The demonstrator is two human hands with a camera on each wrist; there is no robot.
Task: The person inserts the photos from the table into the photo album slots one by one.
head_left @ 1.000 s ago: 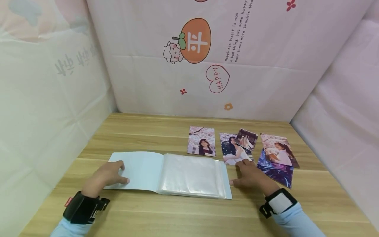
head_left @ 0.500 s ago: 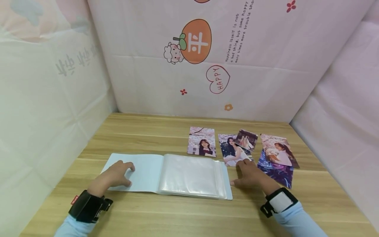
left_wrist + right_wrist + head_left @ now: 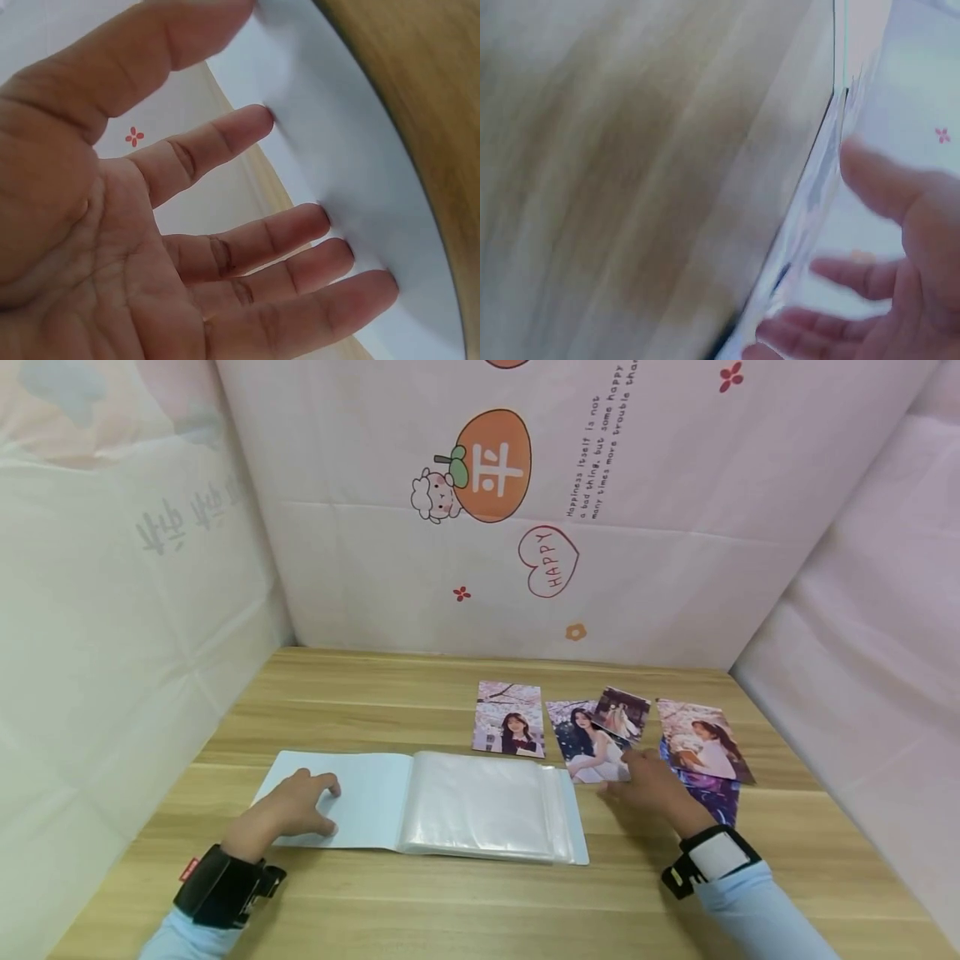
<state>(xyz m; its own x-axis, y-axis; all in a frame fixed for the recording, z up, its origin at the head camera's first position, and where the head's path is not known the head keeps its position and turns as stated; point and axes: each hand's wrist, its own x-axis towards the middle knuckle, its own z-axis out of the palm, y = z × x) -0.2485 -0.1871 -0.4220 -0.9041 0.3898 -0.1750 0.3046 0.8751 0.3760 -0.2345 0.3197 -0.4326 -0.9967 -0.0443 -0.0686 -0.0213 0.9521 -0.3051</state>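
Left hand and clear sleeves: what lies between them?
In the head view, only a bare stretch of the pale blue cover lies between the left hand and clear sleeves.

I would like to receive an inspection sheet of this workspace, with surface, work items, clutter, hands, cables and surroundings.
Surface: wood-grain table, no damage visible.
Work items: photo album lies open, clear sleeves on its right half; left photo lies apart; small photo overlaps middle photo; right photo overlaps blue-purple photo.
Clutter: nothing seen.
Hands: left hand touches the left cover with its fingertips; right hand is at the middle photo's lower right corner, contact unclear.
Cables: nothing seen.
Surroundings: pale cloth at back and sides, printed figures and lettering on the back.
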